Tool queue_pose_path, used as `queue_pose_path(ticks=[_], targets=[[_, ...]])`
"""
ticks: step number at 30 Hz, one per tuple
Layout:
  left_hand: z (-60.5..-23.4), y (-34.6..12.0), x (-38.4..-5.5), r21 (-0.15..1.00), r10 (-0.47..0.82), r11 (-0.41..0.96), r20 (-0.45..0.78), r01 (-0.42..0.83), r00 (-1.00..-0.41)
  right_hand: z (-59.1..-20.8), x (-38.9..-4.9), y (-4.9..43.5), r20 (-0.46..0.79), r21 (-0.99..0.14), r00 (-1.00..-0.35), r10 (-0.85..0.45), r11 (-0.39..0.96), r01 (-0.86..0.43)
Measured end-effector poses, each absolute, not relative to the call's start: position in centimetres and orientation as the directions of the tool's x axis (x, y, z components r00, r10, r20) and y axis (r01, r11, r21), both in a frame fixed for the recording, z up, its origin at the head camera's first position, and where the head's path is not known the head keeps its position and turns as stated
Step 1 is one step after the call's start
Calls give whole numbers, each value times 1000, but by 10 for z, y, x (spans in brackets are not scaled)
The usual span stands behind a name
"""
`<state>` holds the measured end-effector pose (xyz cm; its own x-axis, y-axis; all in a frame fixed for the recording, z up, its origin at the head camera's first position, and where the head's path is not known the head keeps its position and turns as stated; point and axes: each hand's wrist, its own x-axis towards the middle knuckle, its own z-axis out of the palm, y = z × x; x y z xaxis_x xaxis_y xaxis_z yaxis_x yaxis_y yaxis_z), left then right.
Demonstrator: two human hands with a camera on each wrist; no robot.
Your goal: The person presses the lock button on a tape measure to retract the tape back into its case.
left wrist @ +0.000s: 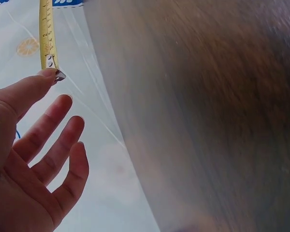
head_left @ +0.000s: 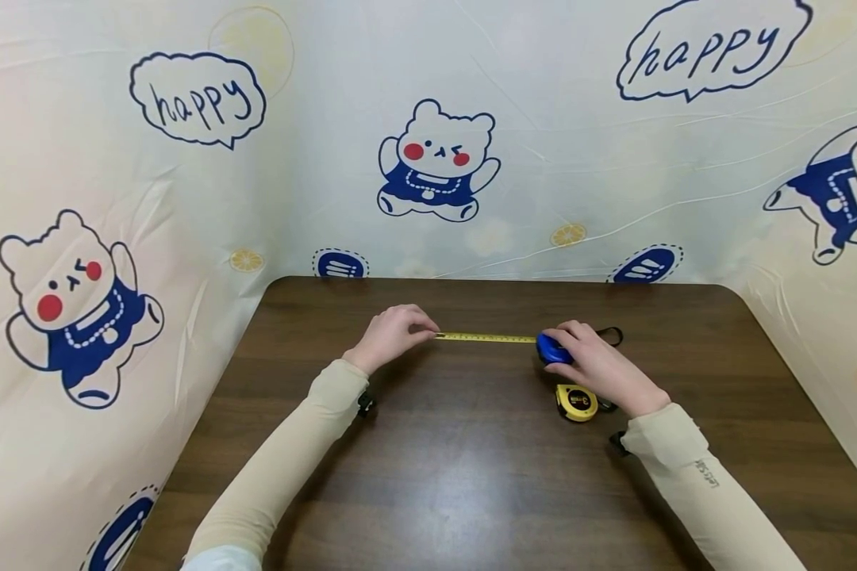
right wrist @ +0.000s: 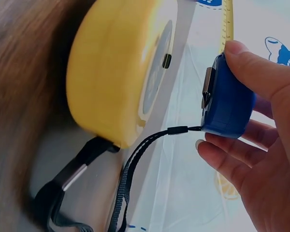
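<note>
A blue tape measure (head_left: 551, 350) is gripped by my right hand (head_left: 600, 366), thumb and fingers around its case in the right wrist view. From it a yellow tape blade (head_left: 487, 338) stretches left across the far half of the table. My left hand (head_left: 393, 337) pinches the metal hook (left wrist: 60, 76) at the blade's end between thumb and a finger, the other fingers loosely bent. Just nearer than the right hand, a yellow tape measure (head_left: 577, 403) rests on the table, touched by neither hand. Large in the right wrist view is its yellow case (right wrist: 111, 67).
The brown wooden table (head_left: 428, 492) has rounded far corners. A pale printed cloth (head_left: 543, 174) with bears hangs behind and at both sides. Black wrist straps (right wrist: 135, 159) trail from both tape measures.
</note>
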<state>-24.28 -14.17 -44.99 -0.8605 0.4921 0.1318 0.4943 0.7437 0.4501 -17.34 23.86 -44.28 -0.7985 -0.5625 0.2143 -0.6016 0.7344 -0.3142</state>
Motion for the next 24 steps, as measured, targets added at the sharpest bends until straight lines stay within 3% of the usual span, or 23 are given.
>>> queue_pose_path(ticks=[24], targets=[[-448,-117,-235,450,517,725,143,521,-844,-443,-177,220,179,-312,-789,-587,727,-612]])
